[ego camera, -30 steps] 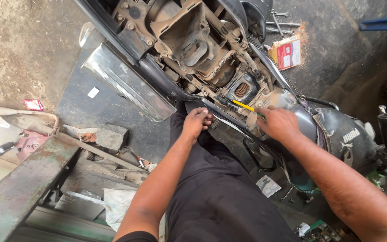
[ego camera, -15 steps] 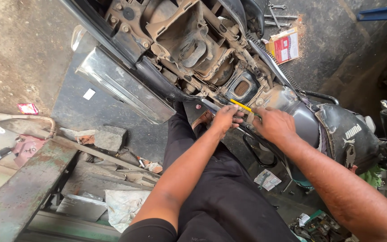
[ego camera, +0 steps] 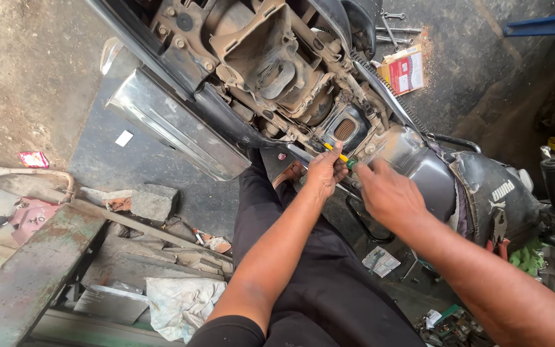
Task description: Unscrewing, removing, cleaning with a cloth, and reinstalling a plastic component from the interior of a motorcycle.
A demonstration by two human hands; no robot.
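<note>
Left hand pinched narrow around a yellow-handled screwdriver, tip against the stripped motorcycle frame. Right hand just beside, fingers curled near the green end; grip unclear. Probably light, stiff, slim, likely oily: best gripped mid-handle. Chrome exhaust left.

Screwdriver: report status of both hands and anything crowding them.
Left hand and right hand both on yellow-and-green screwdriver, fingers closed around it. Tip aimed into motorcycle frame. Black side panel close beside right hand.
</note>
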